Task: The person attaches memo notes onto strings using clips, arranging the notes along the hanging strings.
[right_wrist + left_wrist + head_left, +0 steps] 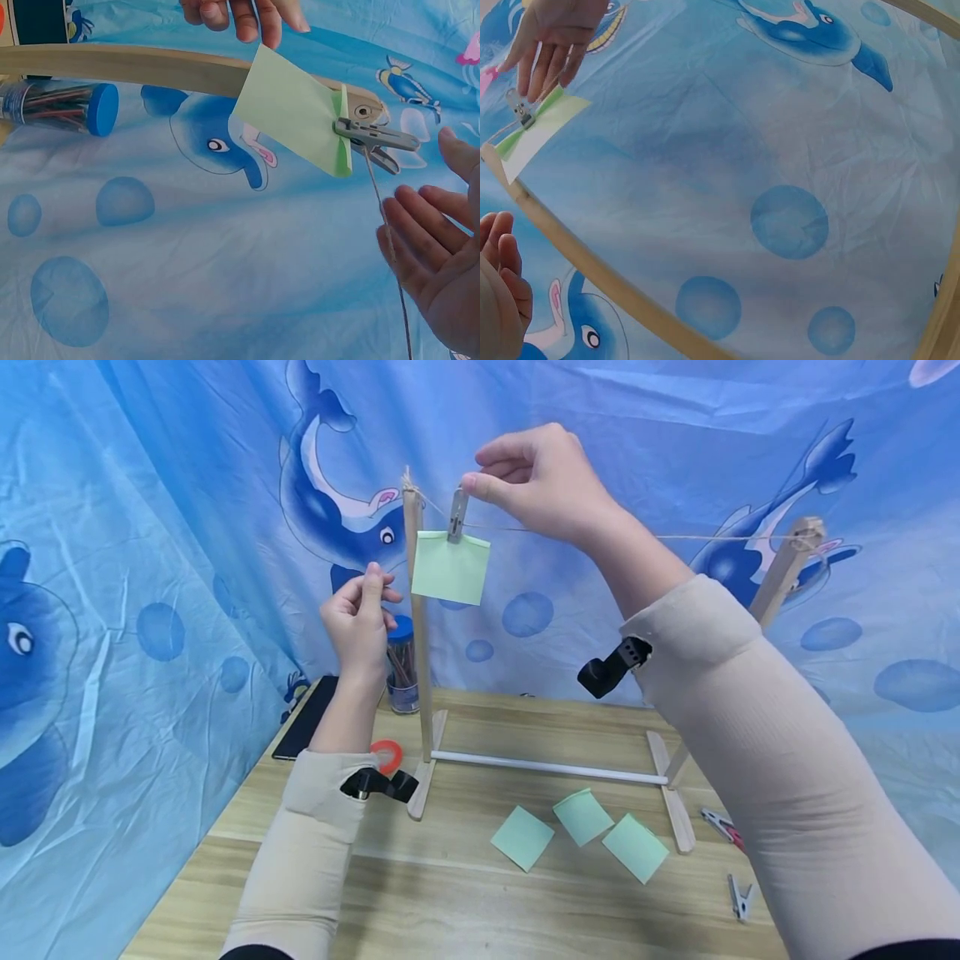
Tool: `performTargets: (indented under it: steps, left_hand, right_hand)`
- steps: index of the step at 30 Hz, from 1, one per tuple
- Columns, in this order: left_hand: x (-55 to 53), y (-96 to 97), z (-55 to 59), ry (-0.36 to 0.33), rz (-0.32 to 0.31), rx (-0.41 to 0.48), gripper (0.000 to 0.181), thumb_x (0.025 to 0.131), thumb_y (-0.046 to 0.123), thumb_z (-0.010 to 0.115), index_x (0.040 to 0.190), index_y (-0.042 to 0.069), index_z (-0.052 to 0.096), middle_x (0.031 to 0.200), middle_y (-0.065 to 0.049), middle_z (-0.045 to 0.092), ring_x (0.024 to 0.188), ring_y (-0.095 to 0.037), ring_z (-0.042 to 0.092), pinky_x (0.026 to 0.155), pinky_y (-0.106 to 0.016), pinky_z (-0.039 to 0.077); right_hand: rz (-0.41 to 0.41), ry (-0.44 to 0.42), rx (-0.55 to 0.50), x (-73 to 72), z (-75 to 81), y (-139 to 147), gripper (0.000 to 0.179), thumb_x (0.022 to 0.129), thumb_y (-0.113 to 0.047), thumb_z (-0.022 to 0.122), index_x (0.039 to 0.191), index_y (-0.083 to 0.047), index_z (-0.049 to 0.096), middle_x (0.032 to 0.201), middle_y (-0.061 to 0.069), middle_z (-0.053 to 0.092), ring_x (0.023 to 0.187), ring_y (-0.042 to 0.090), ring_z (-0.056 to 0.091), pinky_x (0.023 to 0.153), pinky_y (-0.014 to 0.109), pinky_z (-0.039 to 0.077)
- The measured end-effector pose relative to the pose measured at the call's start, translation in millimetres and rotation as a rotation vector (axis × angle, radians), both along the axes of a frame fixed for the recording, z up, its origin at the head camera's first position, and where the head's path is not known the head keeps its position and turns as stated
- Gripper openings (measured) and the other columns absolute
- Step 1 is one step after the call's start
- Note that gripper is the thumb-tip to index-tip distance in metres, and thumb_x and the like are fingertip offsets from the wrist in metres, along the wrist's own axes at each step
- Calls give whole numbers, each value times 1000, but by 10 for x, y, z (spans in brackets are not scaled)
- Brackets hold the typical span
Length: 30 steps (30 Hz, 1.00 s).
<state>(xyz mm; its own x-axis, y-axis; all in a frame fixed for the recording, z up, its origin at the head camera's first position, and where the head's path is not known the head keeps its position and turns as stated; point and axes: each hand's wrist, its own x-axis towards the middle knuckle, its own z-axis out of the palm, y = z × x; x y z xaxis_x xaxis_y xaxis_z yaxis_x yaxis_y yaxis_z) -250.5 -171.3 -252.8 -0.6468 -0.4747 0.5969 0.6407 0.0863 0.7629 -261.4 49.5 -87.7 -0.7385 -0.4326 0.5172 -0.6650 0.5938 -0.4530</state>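
Note:
A pale green sticky note (452, 568) hangs from the string (720, 537), held by a grey clothespin (457, 517) near the left post. My right hand (551, 485) is right beside the clothespin's upper end. In the right wrist view the fingers (424, 225) are spread, with a gap between them and the clothespin (386, 137). Left of the note, my left hand (360, 622) is raised with fingers loosely bent and nothing in them. The left wrist view shows the note (544, 135) folded over the string under the clothespin's jaws.
The wooden frame's left post (420, 635) and right post (783, 572) stand on the table (465, 902), joined by a white rod (547, 766). Three green notes (522, 837) lie in front; clothespins (741, 897) lie at right. A blue-lidded jar (402, 672) and red tape roll (387, 757) stand left.

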Motion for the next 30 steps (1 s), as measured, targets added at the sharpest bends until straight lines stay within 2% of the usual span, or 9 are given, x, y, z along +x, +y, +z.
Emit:
performTargets:
  steps: [4,6,9,12,14,17,20,25,30]
  left_hand:
    - [58,-20,-86,8,58,-15,30,102,32,62,86,10,75,69,5,68,50,-13,51,51,-23,48]
    - [104,-29,-165,0,87,-40,30,102,29,62,85,8,74,68,8,67,52,-12,51,52,-22,47]
    - [187,-42,-309,-14,94,-88,29,102,20,61,86,0,73,68,12,66,54,-8,52,53,-19,47]
    - [283,-62,-459,-36,73,-142,25,101,12,60,90,-9,71,70,4,67,56,-3,53,54,-17,47]
    - [348,-83,-561,-55,65,-193,23,101,10,61,92,-9,71,71,-5,67,56,-2,53,53,-15,46]
    - [426,-119,-714,-81,60,-301,20,99,12,65,93,-5,74,73,-14,68,57,-1,54,52,-13,44]
    - [468,-143,-859,-81,49,-418,16,97,15,70,94,1,77,74,-12,71,61,-2,58,54,-12,46]
    - [500,-130,-1075,-76,-19,-569,11,95,13,73,98,3,77,84,-5,74,72,-10,66,61,-16,55]
    - [544,-35,-1274,-211,-177,-727,16,95,16,72,106,5,76,90,-2,73,77,-12,68,64,-23,58]
  right_hand:
    - [8,68,-83,77,-62,77,48,98,-37,67,138,-10,62,127,2,69,116,9,62,100,21,49]
    - [33,111,-151,124,-114,126,46,98,-33,69,137,-10,63,126,3,69,116,7,62,100,20,49]
    - [92,152,-280,226,-195,197,41,96,-24,72,132,-6,66,123,7,71,113,9,64,98,23,52]
    - [196,214,-391,344,-327,278,35,94,-11,72,126,2,67,119,13,72,109,14,67,95,28,55]
    - [267,260,-411,429,-459,350,32,93,-4,71,123,7,67,117,17,72,107,18,69,94,31,57]
    - [352,292,-379,540,-738,498,31,91,1,70,120,10,67,115,20,72,106,18,69,91,33,58]
    - [374,274,-316,610,-1079,685,32,88,2,71,119,10,67,114,20,72,107,17,69,89,33,59]
    - [281,232,-245,667,-1667,1019,38,83,4,75,120,3,70,115,12,74,104,18,69,92,25,55]
    - [182,191,-198,749,-2153,1354,43,79,5,79,120,-1,71,113,11,74,99,21,70,93,17,51]
